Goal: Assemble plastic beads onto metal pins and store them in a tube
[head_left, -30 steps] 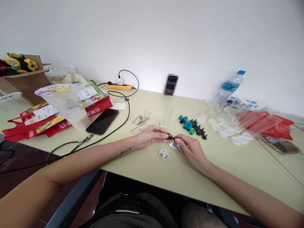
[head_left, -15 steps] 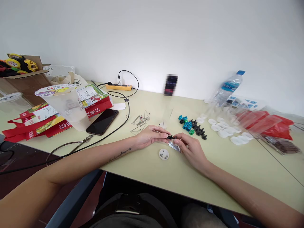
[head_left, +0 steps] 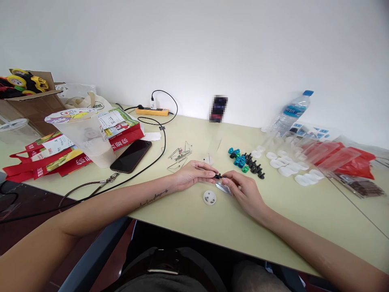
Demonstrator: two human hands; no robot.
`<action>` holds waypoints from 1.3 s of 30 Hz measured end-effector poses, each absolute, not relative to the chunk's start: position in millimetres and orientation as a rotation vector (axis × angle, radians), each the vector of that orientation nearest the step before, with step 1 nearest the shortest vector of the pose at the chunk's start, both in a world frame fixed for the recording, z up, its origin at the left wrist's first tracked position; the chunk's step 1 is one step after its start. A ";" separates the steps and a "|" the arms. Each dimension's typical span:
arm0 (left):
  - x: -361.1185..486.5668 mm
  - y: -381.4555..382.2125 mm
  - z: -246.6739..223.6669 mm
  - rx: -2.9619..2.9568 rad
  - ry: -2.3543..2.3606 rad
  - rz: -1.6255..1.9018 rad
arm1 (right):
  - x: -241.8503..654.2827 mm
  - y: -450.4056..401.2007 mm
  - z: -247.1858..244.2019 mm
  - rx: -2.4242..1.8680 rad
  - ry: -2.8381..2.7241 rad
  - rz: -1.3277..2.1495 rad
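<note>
Over the table [head_left: 176, 213], left hand [head_left: 196, 175] opposite right hand [head_left: 244, 190], shared pinch grip on black part [head_left: 218, 176].

Worn on head | looked forward and down | caught bare left hand [head_left: 194, 177] and bare right hand [head_left: 245, 191] from near | faced plain white wall [head_left: 188, 48] across flat pale-green tabletop [head_left: 182, 211]

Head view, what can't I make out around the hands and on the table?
Small black part: head view, partly hidden by the left hand and right hand.
Small pieces in the white dish: head view, too tiny to identify.
Dark object at the back: head view, blurred by pixelation.
Cardboard box: head view, cut off by the left edge.
</note>
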State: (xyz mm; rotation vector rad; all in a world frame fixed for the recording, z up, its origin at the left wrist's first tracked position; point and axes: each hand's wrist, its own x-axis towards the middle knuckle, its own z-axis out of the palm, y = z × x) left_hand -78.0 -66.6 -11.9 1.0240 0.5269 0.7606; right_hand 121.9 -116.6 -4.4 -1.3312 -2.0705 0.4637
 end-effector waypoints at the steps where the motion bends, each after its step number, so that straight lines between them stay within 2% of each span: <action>1: -77.9 -66.7 -12.0 1.027 0.530 0.763 | 122.3 -116.2 -5.4 -1.330 -2.065 0.459; 39: -77.7 -67.6 -11.8 1.046 0.537 0.755 | 122.8 -116.2 -4.2 -1.326 -2.067 0.474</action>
